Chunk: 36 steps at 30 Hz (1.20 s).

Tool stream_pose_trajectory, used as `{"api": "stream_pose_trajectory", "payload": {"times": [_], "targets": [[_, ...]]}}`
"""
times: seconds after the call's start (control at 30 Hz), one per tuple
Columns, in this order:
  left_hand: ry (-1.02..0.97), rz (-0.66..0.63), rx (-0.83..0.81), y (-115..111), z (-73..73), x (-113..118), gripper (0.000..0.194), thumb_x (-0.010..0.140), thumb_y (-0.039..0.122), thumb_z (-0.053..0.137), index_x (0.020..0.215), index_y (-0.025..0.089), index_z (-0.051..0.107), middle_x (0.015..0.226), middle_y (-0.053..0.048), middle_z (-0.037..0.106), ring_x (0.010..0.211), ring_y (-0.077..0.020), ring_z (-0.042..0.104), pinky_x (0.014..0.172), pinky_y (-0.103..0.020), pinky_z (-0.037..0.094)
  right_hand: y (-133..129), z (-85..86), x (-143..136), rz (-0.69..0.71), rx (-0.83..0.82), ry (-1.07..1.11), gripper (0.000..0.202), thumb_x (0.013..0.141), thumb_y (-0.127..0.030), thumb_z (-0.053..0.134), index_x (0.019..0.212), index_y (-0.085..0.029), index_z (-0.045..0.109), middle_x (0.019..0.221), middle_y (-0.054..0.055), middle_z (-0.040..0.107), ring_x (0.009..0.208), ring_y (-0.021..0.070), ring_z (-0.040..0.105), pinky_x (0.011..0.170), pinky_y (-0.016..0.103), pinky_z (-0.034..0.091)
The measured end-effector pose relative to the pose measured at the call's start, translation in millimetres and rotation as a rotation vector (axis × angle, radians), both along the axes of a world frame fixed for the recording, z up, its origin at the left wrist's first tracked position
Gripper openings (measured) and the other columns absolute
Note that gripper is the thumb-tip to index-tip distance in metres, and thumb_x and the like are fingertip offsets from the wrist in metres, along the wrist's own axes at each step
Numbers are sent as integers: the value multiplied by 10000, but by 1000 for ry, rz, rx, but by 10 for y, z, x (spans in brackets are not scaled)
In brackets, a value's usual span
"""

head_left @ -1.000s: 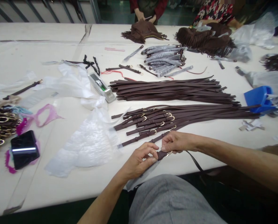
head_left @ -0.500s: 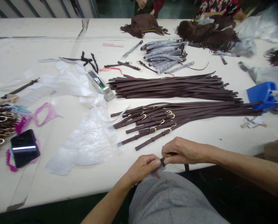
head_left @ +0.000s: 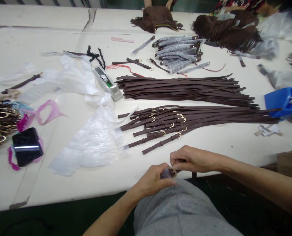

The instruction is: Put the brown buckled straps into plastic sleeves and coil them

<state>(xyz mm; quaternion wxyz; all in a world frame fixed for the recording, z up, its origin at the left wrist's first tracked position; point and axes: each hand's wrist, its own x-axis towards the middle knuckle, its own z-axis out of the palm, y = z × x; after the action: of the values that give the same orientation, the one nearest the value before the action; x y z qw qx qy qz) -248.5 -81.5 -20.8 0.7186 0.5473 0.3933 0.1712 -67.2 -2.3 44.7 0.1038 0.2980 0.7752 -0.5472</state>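
Strap [head_left: 170,171] with one gold buckle [head_left: 174,173] lies at the near table [head_left: 82,186] edge, pinched by my left hand [head_left: 154,179] and, beside the buckle, my right hand [head_left: 190,159]. Beyond: one phone [head_left: 27,147], one overlapping group of buckled straps [head_left: 209,115], uncountable, one plain bundle [head_left: 185,88], one tape dispenser [head_left: 107,83], one pink comb [head_left: 122,39].
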Motion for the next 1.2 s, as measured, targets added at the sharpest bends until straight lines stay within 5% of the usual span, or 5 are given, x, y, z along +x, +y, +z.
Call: {"api": "stream_pose_trajectory", "payload": {"times": [0.5, 0.63, 0.83, 0.97, 1.2], "targets": [[-9, 20, 2, 153, 43, -99, 218, 715, 349, 637, 732, 158, 534, 650, 52, 442, 622, -97, 395, 580, -205, 313, 178, -31, 68, -23, -119, 13, 183, 779, -309, 565, 872, -167, 497, 620, -43, 508, 527, 74, 433, 474, 183, 295], [88, 70, 21, 227, 82, -229, 236, 709, 371, 638, 735, 161, 535, 627, 56, 437, 600, -96, 392, 555, -204, 301, 434, 110, 245, -116, -194, -154, 252, 814, -402, 504, 833, -151, 494, 571, -37, 493, 497, 82, 437, 451, 188, 307], [48, 163, 150, 448, 326, -362, 273, 668, 366, 688, 780, 154, 559, 682, 38, 487, 640, -108, 431, 602, -215, 335, 811, 452, -33, 59, -124, -66, 264, 771, -379, 577, 902, -159, 510, 617, -29, 557, 505, 79, 482, 452, 178, 319], [99, 312, 144, 550, 485, -581, 229, 715, 346, 647, 761, 153, 532, 673, 41, 492, 630, -101, 439, 601, -215, 344, 1063, 640, -76, -42, -39, -95, 267, 794, -409, 549, 801, -148, 496, 577, -43, 503, 482, 60, 433, 437, 173, 288], [114, 319, 216, 609, 625, -672, 250, 706, 364, 655, 729, 160, 513, 670, 33, 505, 654, -114, 457, 613, -221, 344, 1140, 912, -284, 68, -57, -103, 295, 774, -411, 585, 890, -143, 538, 566, -44, 508, 481, 62, 429, 437, 179, 280]]}}
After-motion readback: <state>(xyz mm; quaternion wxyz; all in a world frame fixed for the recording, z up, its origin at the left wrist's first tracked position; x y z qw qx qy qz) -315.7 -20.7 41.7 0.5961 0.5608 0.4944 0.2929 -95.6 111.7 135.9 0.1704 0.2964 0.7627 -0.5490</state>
